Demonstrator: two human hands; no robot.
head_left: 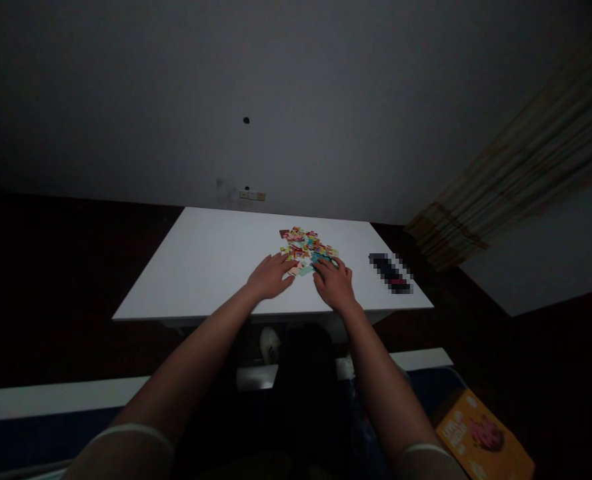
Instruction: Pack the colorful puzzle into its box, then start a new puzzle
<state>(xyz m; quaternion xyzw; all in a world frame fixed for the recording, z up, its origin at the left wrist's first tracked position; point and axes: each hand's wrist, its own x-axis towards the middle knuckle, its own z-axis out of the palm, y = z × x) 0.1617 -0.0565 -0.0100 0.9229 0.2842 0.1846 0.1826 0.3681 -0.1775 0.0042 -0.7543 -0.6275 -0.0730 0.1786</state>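
A loose heap of colourful jigsaw puzzle pieces [303, 243] lies on the white table [196, 267], with red, yellow, teal and pink among them. My left hand [271, 277] rests at the heap's near left edge, fingers stretched out and touching some pieces. At the near right edge is my right hand [335, 281], its fingers spread over teal pieces. Both palms face down, and neither hand grips anything that I can see. Pale green pieces show between the two hands. Some pieces under the fingertips are hidden.
A dark pixelated object [391, 273] lies at the table's right end. An orange puzzle box [486, 437] is at lower right, beside my right forearm. Behind the table stands a grey wall with a socket strip [252, 195]. A patterned curtain [456, 220] hangs at the right.
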